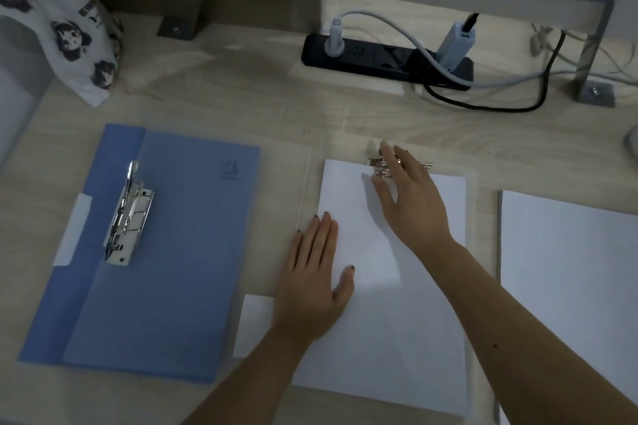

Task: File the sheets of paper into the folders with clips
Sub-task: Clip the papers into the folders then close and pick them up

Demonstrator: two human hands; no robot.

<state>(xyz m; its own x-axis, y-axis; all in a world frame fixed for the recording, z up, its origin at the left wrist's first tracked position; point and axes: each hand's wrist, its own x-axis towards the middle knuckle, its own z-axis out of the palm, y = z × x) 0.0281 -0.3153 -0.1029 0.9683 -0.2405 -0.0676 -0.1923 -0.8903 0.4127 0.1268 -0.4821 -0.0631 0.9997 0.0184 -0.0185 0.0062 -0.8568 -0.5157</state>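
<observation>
A white sheet of paper (390, 321) lies on a clear folder (307, 183) in the middle of the table. At its top edge sits a metal clip (378, 167). My right hand (411, 203) reaches over the sheet with its fingertips on that clip. My left hand (316, 272) lies flat, fingers together, pressing on the sheet's left edge. An open blue folder (165, 252) lies to the left, its own silver clip (129, 214) raised and nothing filed in it. A stack of white sheets (569, 269) lies at the right.
A black power strip (383, 60) with plugs and cables lies at the back of the wooden table. A printed cloth bag (72, 24) stands at the back left. A metal leg bracket (595, 93) is bolted at the back right.
</observation>
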